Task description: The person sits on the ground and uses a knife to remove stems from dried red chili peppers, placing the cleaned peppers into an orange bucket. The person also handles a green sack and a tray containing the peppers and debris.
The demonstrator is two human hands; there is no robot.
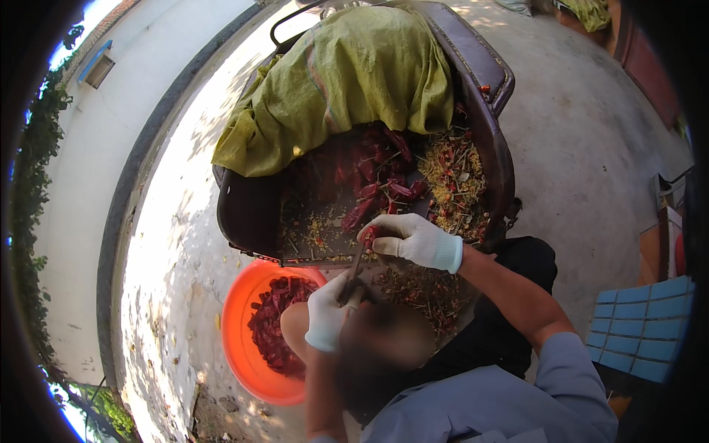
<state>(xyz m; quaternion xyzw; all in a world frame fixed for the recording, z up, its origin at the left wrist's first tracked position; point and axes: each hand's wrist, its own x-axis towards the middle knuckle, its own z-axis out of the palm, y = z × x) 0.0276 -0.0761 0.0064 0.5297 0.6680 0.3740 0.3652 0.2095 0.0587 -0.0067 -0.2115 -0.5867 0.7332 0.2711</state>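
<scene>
Both hands wear white knitted gloves. My left hand [328, 310] grips a dark, narrow metal tool [355, 270], its tip raised to the pepper in the other hand; whether it is scissors or a knife is unclear. With fingers and thumb, my right hand [412, 241] holds a dried red chili pepper [368, 235], just above the cart bed's near edge. More dried red chili peppers [368, 191] lie in the dark metal cart bed [249, 213], partly under a yellow-green woven sack [360, 72]. An orange plastic basin [235, 326] beside my left hand holds many dark red peppers [277, 324].
Seeds and stems [457, 183] are heaped on the cart bed's right side. A pile of stems and scraps [426, 293] lies below, near my legs. Blue tiles [642, 326] stand at the lower right; a white wall [133, 88] runs along the left.
</scene>
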